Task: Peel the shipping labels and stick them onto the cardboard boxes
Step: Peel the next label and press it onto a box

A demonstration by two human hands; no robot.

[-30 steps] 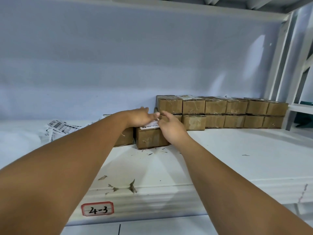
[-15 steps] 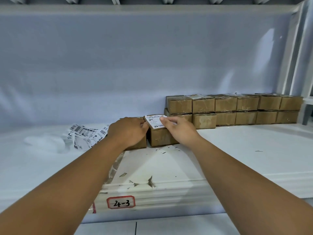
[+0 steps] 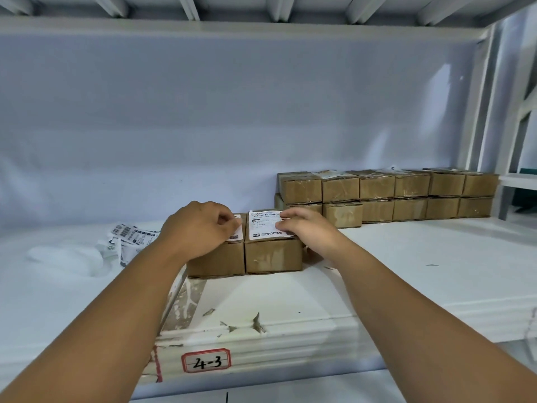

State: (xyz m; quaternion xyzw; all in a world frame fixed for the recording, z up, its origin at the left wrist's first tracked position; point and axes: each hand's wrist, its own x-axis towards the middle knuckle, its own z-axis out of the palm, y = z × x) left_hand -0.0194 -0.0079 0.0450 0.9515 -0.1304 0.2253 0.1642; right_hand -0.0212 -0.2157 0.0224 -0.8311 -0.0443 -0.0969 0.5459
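Two small cardboard boxes stand side by side on the white shelf. The right box (image 3: 273,255) carries a white shipping label (image 3: 263,226) on its top. My right hand (image 3: 306,228) presses its fingertips on that label's right part. The left box (image 3: 216,261) shows a strip of another label (image 3: 236,232) on top. My left hand (image 3: 200,228) rests on it with fingers curled, and nothing shows in its grip. A loose strip of printed labels (image 3: 132,235) lies to the left.
Two rows of similar boxes (image 3: 383,196) are stacked against the back wall at the right. Crumpled white paper (image 3: 66,255) lies at the far left. The shelf's front edge bears a red-framed tag "4-3" (image 3: 206,360). A white upright (image 3: 479,112) stands at the right.
The label now lies flat on the right box, with my right fingers on top of it. My left hand has settled on the left box. The view has moved closer.
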